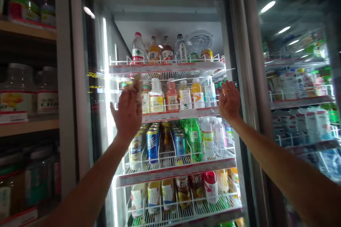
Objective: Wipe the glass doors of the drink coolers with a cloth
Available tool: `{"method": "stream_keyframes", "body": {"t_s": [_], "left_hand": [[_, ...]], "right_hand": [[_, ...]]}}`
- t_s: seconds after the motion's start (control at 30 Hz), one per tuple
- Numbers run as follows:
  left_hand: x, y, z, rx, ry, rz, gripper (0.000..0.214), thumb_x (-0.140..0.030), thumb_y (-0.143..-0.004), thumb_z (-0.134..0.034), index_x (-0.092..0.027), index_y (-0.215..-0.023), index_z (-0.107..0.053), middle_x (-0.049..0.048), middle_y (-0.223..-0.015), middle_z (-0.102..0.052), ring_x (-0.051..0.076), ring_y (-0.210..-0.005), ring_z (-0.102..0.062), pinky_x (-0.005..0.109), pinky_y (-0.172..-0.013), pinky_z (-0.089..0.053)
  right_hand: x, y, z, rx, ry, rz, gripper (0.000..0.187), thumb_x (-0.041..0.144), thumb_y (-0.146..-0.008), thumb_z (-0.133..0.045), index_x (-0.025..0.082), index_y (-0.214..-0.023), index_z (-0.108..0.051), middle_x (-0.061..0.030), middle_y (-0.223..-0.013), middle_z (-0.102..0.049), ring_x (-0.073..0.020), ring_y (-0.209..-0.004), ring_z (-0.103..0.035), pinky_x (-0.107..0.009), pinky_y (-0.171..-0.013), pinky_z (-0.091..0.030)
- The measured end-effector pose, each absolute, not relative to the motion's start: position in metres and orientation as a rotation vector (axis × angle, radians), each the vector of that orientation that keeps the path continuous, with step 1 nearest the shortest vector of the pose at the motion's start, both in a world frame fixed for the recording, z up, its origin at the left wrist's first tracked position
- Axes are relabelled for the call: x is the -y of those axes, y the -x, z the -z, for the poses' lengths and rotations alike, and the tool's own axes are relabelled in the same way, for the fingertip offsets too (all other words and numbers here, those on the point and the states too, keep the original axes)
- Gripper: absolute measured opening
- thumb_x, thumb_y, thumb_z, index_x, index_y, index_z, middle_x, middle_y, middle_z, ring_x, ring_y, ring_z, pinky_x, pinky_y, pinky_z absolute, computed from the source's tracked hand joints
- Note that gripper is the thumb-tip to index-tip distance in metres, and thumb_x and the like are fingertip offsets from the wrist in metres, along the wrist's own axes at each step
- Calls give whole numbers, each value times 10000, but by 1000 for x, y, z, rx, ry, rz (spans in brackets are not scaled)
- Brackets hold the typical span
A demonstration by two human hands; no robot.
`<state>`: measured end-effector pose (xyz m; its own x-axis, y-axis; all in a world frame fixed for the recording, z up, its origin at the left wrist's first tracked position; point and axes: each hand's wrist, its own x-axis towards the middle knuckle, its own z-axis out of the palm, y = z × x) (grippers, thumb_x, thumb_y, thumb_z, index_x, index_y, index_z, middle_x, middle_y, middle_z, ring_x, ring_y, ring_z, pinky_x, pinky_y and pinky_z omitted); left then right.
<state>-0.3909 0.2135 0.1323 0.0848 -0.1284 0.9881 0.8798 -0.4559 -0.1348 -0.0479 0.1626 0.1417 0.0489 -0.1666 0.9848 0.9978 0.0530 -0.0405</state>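
Observation:
Both my hands are raised in front of a lit drinks fridge (pixel 239 78) with a glass door. My left hand (pixel 129 110) is held up flat, fingers stretched and thumb apart, in front of the second shelf of bottles (pixel 173 95). A pale blurred patch (pixel 137 78) sits at its fingertips; I cannot make out what it is. My right hand (pixel 229 101) is open too, fingers pointing up, at the right edge of the door by the same shelf. Below my hands stand rows of cans (pixel 153 143) and green and clear bottles (pixel 195 138).
The top shelf (pixel 165 66) carries bottles beside a white fan grille (pixel 199 42). Further bottles (pixel 183 189) fill the bottom rack. A second glass-door fridge (pixel 298 88) stands to the right. Wooden shelves with big jars (pixel 18 92) are on the left.

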Motion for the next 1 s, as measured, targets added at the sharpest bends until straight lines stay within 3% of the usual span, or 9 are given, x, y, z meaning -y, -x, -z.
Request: {"method": "stream_keyframes", "body": {"t_s": [0.1,0.23,0.3,0.47,0.6,0.67,0.8,0.9,1.0], "left_hand": [[-212,390,-129,898,1468,1601,496,-281,-905,-382,-159,-1386,-359,167,-1437,-362,312,-1336,-323,576,-1089,-161],[-205,344,-83,366,1777,1026,511,-221,-893,-395,-273,-1396,-316,58,-1415,-425,223,-1367,-281,499,-1132,-119],[-206,341,-77,268,1815,925,541,-233,-898,-391,-290,-1417,-252,40,-1427,-410,202,-1379,-253,491,-1143,-84],[-210,353,-115,655,1678,1412,611,-291,-888,-399,-176,-1445,-175,138,-1486,-278,260,-1405,-160,524,-1128,-132],[-196,326,-130,502,1926,1274,750,-322,-831,-457,-83,-1445,-97,167,-1509,-199,251,-1412,-117,456,-1143,-159],[-193,329,-129,464,1977,1252,799,-371,-825,-466,-85,-1448,-55,167,-1517,-167,245,-1412,-125,443,-1146,-158],[-205,388,-110,631,1824,1339,789,-513,-834,-466,-163,-1453,-123,157,-1518,-169,294,-1403,-150,527,-1128,-117],[-217,426,-85,782,1658,1431,673,-468,-891,-397,-166,-1450,-174,176,-1498,-220,305,-1392,-186,551,-1112,-114],[-221,433,-68,803,1634,1432,645,-443,-903,-393,-193,-1454,-168,156,-1499,-230,297,-1393,-187,542,-1113,-119]], "right_hand": [[-162,51,-138,1063,1061,1212,472,293,-889,-269,132,-1274,-490,-133,-1377,-462,-229,-1344,-327,-478,-1063,-309],[-159,47,-130,1104,1056,1213,459,289,-885,-273,138,-1247,-511,-122,-1382,-459,-228,-1345,-326,-483,-1066,-308],[-157,43,-127,1129,1063,1203,452,283,-886,-276,143,-1249,-506,-119,-1395,-442,-227,-1349,-319,-482,-1078,-295],[-153,66,-130,1143,942,1162,455,327,-904,-264,133,-1241,-499,-144,-1393,-429,-245,-1345,-317,-495,-1090,-276],[-153,142,-132,1477,818,1162,471,270,-908,-243,193,-1354,-372,-41,-1435,-391,-149,-1346,-314,-375,-1106,-324],[-157,182,-127,1643,813,1130,487,262,-905,-292,172,-1382,-336,-49,-1445,-375,-143,-1362,-279,-342,-1130,-294],[-165,217,-111,1687,922,1232,538,418,-865,-477,192,-1347,-403,-91,-1484,-293,-259,-1406,-158,-463,-1160,-175],[-163,183,-111,1655,999,1310,409,343,-861,-487,259,-1262,-485,-46,-1474,-327,-251,-1393,-205,-505,-1139,-182],[-154,107,-122,1379,1075,1281,359,258,-864,-414,240,-1204,-529,-53,-1439,-383,-245,-1363,-282,-531,-1106,-230]]}}
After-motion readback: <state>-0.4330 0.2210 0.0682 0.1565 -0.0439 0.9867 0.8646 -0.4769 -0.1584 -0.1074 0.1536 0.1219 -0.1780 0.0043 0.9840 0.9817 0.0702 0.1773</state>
